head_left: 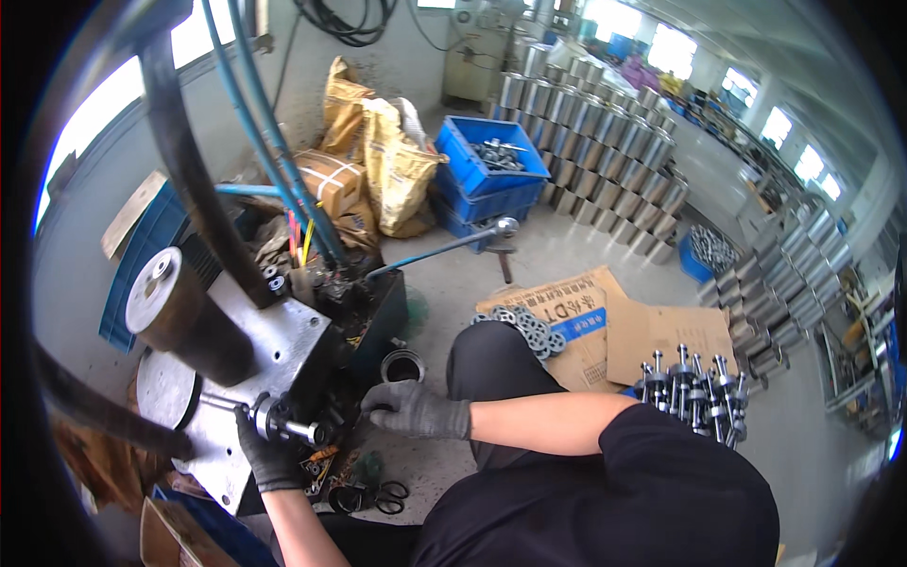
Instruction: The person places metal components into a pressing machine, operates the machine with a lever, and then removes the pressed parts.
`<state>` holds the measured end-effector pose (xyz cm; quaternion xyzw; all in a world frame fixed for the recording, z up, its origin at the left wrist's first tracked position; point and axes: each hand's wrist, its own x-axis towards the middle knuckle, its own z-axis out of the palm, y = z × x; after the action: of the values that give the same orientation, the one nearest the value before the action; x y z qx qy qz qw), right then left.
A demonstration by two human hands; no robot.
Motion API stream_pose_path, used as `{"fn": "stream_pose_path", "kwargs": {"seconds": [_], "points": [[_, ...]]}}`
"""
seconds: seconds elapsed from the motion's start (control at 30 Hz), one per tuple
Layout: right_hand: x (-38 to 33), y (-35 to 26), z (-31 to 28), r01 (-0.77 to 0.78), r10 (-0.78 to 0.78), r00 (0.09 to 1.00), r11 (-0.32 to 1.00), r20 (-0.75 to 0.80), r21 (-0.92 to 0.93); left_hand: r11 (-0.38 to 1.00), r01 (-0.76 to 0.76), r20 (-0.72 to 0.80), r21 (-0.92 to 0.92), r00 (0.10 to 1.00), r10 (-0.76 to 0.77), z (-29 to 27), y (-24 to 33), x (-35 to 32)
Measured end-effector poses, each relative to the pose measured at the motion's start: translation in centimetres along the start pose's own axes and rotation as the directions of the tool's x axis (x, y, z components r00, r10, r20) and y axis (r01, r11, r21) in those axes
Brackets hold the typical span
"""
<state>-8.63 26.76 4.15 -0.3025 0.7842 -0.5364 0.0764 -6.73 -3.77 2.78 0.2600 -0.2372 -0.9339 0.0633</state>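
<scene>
Gloved left hand (267,452) grips the bolt assembly (283,427) at the press (255,354), while the curled, seemingly empty right hand (413,409) steadies alongside; seating likely needs alignment.

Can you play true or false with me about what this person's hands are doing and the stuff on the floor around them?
1. Both hands wear dark gloves. True: the left hand and the right hand are both gloved.
2. The left hand holds a banana. False: it grips a metal shaft part at the grey machine.
3. The blue crate has metal parts in it. True.
4. The scissors are in the right hand. False: they lie on the floor below the hands.
5. The metal rings lie on flattened cardboard. True.
6. The lever with the blue handle is being pulled by a hand. False: no hand touches it.
</scene>
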Motion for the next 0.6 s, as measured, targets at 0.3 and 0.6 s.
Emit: {"fn": "stream_pose_path", "kwargs": {"seconds": [0.3,0.6], "points": [[0.1,6.5,5.7,-0.398,0.304,0.906,0.847,0.294,0.353,0.954,0.077,0.239,0.289,0.959,-0.15,1.7,-7.9,-6.4],[-1.7,1.7,3.3,-0.442,0.282,0.886,0.277,0.367,0.853,0.366,-0.52,0.476,0.772,0.854,0.208,-0.8,-12.5,-7.1]]}}
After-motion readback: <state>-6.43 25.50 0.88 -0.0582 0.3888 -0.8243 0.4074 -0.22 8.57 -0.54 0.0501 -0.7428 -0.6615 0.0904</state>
